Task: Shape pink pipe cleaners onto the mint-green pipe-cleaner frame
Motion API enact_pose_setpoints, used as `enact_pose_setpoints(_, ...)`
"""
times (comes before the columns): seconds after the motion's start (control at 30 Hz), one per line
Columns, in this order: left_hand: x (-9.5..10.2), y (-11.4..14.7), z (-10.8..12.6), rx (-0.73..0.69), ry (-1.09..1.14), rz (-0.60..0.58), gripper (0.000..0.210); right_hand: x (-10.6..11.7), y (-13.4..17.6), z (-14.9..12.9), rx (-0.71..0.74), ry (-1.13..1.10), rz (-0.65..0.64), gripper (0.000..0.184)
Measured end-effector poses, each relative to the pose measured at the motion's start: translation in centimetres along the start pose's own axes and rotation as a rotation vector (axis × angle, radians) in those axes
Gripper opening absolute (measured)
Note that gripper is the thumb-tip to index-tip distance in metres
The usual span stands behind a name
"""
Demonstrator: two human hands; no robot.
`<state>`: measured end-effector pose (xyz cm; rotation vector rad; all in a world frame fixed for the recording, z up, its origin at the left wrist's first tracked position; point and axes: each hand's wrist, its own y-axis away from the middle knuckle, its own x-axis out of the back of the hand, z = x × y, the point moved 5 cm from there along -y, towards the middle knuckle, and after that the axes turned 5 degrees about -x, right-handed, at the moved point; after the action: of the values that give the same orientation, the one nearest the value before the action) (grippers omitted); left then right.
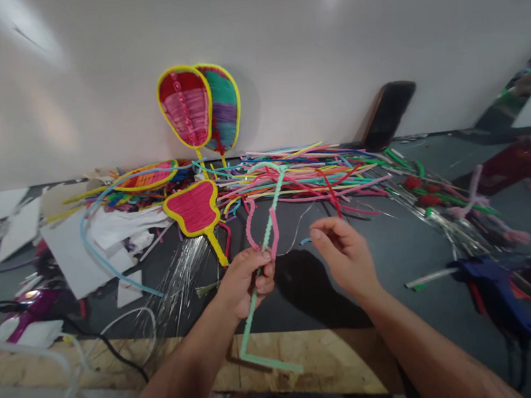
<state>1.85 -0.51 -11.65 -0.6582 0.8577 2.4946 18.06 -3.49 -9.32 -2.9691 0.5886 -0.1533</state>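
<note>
My left hand is closed around a twisted light green pipe cleaner. That stem slants upward, is bent over at its top and folds sharply at its lower end. A pink pipe cleaner, curved into an open loop, is pinched in the same fingers and crosses the green one. To the right, my right hand is held apart from the stems, its fingers curled and thumb close to the index finger; what they hold, if anything, does not show. Near its fingertips is a short blue piece.
Behind lies a heap of coloured pipe cleaners. Yellow-rimmed fans lean on the wall; a pink yellow-edged fan lies left. A phone leans upright. A blue glue gun lies right, white scraps left.
</note>
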Motion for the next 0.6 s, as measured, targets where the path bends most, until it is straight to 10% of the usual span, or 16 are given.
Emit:
enact_pose_setpoints(0.23,-0.7,0.3,-1.7,0.175,-0.014,-0.182,0.014,-2.6,0.7,3.0,-0.437,-0.526,-0.426,0.027)
enact_pose_setpoints(0.6,-1.0,0.4,-1.8,0.163,-0.091,-0.196,0.018,-2.4,0.9,2.1,-0.466,-0.487,-0.472,0.023)
